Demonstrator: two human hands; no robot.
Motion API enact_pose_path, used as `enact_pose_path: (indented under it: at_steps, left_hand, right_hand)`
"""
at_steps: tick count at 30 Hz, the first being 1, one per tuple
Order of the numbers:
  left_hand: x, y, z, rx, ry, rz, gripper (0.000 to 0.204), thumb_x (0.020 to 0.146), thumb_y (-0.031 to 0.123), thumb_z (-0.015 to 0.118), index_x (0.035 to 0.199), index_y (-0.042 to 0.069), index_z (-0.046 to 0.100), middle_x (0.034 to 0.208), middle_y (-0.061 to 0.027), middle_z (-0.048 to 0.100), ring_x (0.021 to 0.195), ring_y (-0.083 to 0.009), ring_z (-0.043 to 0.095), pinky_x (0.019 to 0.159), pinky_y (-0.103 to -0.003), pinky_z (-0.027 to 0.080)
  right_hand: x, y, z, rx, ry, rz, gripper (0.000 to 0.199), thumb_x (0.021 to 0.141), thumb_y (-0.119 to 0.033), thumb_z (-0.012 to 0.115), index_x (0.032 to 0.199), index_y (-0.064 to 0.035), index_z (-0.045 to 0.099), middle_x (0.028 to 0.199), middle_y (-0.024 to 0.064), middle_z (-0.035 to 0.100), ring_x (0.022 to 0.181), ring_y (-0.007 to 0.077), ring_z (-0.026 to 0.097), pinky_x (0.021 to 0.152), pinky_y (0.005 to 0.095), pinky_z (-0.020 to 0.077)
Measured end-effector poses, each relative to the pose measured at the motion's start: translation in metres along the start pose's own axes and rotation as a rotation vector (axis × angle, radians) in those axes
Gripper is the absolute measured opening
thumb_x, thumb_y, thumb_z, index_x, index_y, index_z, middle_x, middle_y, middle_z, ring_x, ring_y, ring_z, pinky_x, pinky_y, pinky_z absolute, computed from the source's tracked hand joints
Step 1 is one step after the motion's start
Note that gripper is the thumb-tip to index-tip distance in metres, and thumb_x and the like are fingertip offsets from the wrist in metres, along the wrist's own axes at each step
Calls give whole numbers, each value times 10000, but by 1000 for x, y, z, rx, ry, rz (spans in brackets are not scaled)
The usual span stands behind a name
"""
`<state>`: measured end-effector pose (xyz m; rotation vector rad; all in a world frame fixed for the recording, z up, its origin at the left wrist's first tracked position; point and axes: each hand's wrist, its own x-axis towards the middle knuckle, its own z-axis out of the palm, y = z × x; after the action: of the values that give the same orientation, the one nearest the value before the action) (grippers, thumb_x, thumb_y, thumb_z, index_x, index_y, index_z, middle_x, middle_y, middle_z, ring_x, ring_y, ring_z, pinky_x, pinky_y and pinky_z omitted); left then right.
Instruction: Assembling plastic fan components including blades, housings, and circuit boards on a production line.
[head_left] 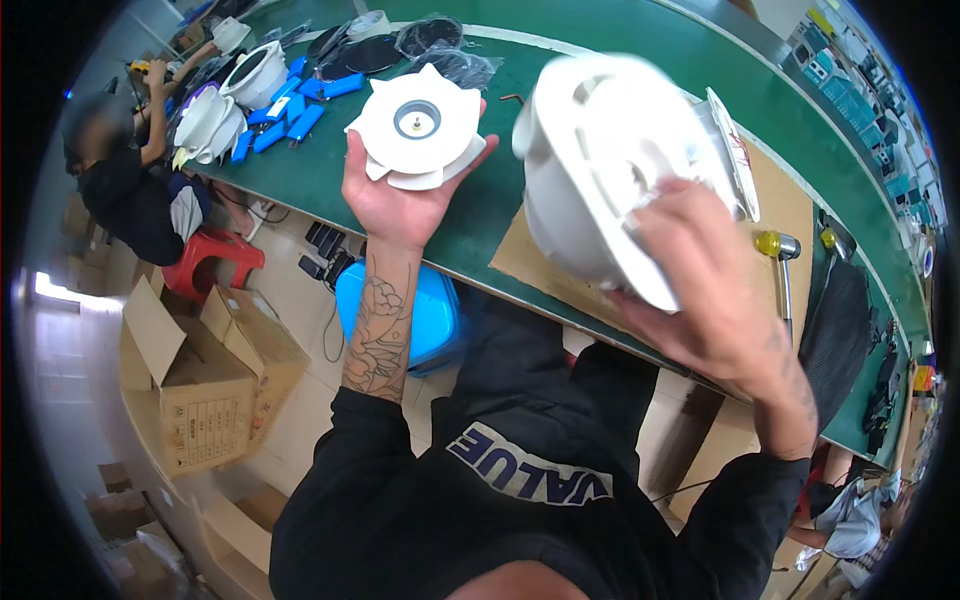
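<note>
A white fan impeller [430,150] with curved blades and a grey ring round its hub rests on the palm of my left hand [400,205]. My left fingers curl up round its sides and hold it above the table's near edge. To the right, my right hand [700,265] grips the rim of a large white fan housing [585,200], which is tilted and smeared by motion. Part of my right fingers is hidden behind the housing. A white plate with thin wires [745,165] stands just beyond the housing.
On the green table [480,215] are a cardboard sheet [530,250], a yellow-headed mallet [785,255], blue packs [303,122], white housings [210,125] and bagged black discs [430,38]. A blue bin [430,320] and open cartons [205,400] stand below. A co-worker [130,190] sits at left.
</note>
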<state>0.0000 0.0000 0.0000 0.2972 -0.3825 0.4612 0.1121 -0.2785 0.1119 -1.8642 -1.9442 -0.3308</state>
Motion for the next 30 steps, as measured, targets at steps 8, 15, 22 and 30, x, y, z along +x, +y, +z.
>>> enact_pose_path:
  at_steps: [8, 15, 22, 30]
  left_hand:
    - [86, -11, -4, 381, 377, -25, 651, 981, 473, 437, 1409, -13, 374, 1453, -214, 406, 1350, -390, 385, 1136, -559, 304]
    - [224, -54, -65, 632, 526, -113, 517, 1045, 374, 344, 1297, -75, 400, 1322, -237, 485, 1236, -370, 492, 1066, -524, 419]
    - [328, -115, -134, 814, 521, -21, 541, 963, 352, 592, 1200, -120, 478, 1252, -258, 526, 1104, -391, 593, 954, -506, 500]
    - [332, -110, -149, 2021, 254, 182, 545, 809, 277, 720, 1199, -77, 582, 1132, -245, 629, 1041, -311, 624, 930, -375, 474]
  right_hand:
    - [68, 134, -55, -512, 30, 416, 571, 912, -478, 594, 1254, -27, 522, 1240, 223, 575, 1035, 265, 610, 902, 447, 493]
    - [-5, 366, 1, -651, -208, 597, 658, 747, -214, 751, 1325, -107, 455, 1173, 185, 566, 1068, 386, 570, 922, 490, 447]
    - [-50, 415, 31, -862, 19, 684, 679, 804, -236, 729, 1386, -117, 402, 1272, 170, 523, 1163, 372, 515, 997, 502, 390]
    - [-47, 252, -20, -137, 222, 602, 329, 860, -240, 697, 1120, -42, 654, 1059, 161, 660, 940, 356, 631, 790, 415, 501]
